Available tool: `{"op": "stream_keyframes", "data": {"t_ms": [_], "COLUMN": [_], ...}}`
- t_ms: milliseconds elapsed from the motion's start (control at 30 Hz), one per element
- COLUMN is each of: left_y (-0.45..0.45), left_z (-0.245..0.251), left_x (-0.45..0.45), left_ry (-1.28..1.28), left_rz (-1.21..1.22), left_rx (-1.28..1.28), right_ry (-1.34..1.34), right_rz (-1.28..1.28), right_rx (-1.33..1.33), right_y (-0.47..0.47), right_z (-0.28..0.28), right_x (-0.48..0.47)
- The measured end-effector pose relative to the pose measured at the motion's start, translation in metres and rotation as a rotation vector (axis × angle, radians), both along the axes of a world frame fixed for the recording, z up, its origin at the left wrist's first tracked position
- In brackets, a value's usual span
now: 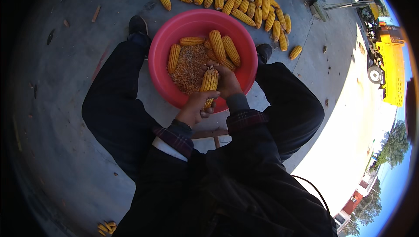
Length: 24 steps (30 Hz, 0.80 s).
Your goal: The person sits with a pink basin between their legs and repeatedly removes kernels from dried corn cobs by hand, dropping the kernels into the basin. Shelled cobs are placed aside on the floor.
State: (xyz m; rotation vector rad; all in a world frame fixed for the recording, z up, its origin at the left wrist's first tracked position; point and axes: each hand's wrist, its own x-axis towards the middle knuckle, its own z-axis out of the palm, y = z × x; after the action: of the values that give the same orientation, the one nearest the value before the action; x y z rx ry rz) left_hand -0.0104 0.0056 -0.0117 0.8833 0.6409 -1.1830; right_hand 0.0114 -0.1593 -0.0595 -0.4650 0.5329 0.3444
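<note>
My left hand (197,105) grips the lower part of a yellow ear of corn (209,79), thumb across its front. At the ear's upper end is my right hand (229,80), its fingers curled behind and touching the tip, where a few kernels look loose or gone. Both hands are over the near right side of a red plastic basin (160,83). Inside the basin lies a bed of loose corn kernels (187,70). Several whole ears (216,46) rest on and beside the kernels, mostly at the back and right.
A heap of corn ears (242,1) lies on the concrete floor (59,112) beyond the basin. Bare cobs (96,14) are scattered at upper left. My legs flank the basin. A small corn pile (107,227) sits at lower left; a yellow vehicle (389,70) stands outside, right.
</note>
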Motion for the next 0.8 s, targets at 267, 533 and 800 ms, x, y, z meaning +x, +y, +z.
{"op": "stream_keyframes", "data": {"t_ms": [267,533,800], "left_y": [-0.002,-0.001,-0.006], "left_z": [-0.007,-0.01,-0.004], "left_x": [0.001,0.0,0.001], "left_ry": [0.081,0.117,0.103], "left_rz": [0.056,0.094,0.064], "left_rx": [-0.168,-0.205,-0.146], "right_ry": [0.015,-0.002,0.037], "right_rz": [0.038,-0.026,0.02], "right_rx": [-0.382,-0.028,-0.214], "right_y": [0.01,0.001,0.002], "right_z": [-0.001,0.001,-0.012], "right_x": [0.005,0.003,0.005]}}
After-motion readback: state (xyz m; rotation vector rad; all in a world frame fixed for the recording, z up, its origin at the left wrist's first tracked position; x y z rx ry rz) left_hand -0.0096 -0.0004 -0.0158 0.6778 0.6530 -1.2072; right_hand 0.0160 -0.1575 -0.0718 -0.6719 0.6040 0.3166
